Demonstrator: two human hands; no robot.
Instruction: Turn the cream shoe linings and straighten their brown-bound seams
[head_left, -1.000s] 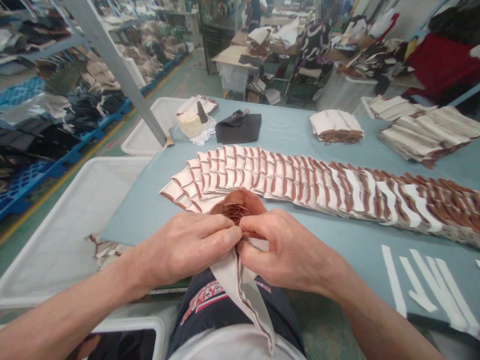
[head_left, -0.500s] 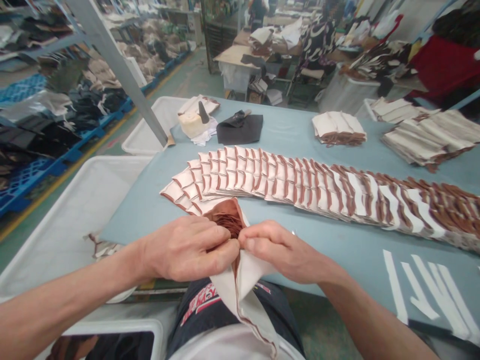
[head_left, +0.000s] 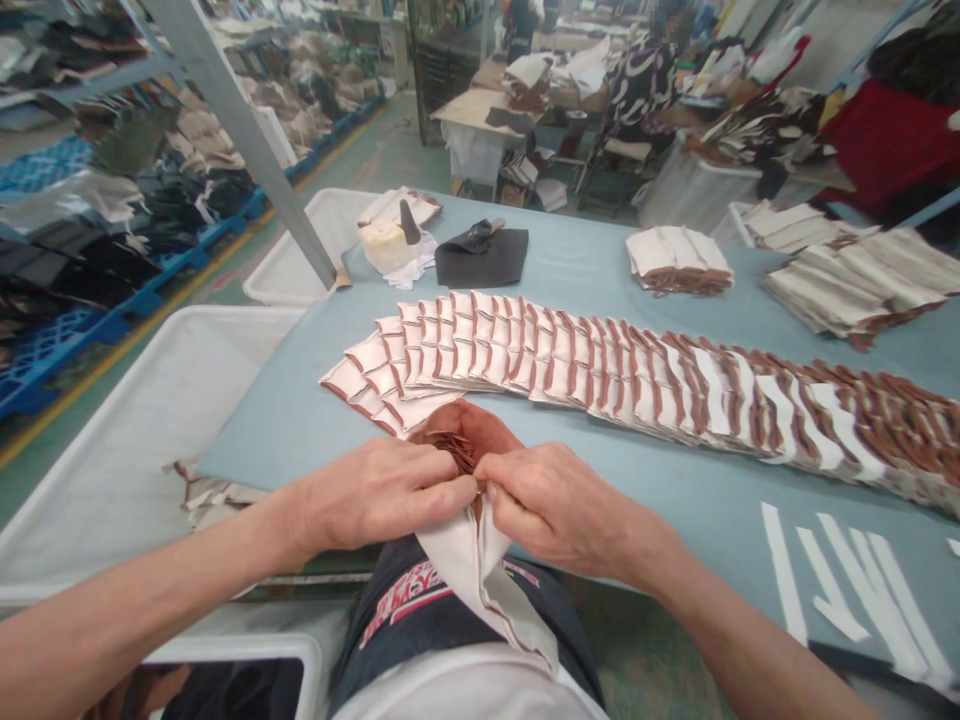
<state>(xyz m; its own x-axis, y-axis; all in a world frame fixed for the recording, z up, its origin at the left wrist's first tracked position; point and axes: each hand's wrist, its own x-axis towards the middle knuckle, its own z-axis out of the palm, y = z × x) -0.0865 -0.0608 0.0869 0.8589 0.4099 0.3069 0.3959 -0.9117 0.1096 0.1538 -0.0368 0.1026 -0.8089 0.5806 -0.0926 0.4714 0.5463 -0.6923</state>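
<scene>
**Both hands pinched on a bundle of brown-lined fabric pieces at the near desk edge**

The left hand and the right hand met fingertip to fingertip at the 6 o'clock edge of the desk. Both were closed on the fabric bundle, a sheaf of pieces whose brown faces fanned up between the thumbs while pale cream ends hung down over the person's lap. The left hand's fingers were curled tight over the bundle's left side; the right hand's thumb and forefinger nipped its top edge.

Just beyond the bundle, towards 12 o'clock, lay the overlapping row of finished pieces, cream with brown edging, running from the desk's middle out to 3 o'clock. Its nearest pieces lay close to the bundle; whether they touched could not be told. At 4 o'clock white strips lay on the desk. Towards 11 o'clock stood a cream block with a dark cone, a dark folded cloth just beside it. Stacks of pieces rested at 1 o'clock. A white tray adjoined the desk at 9 o'clock.
</scene>
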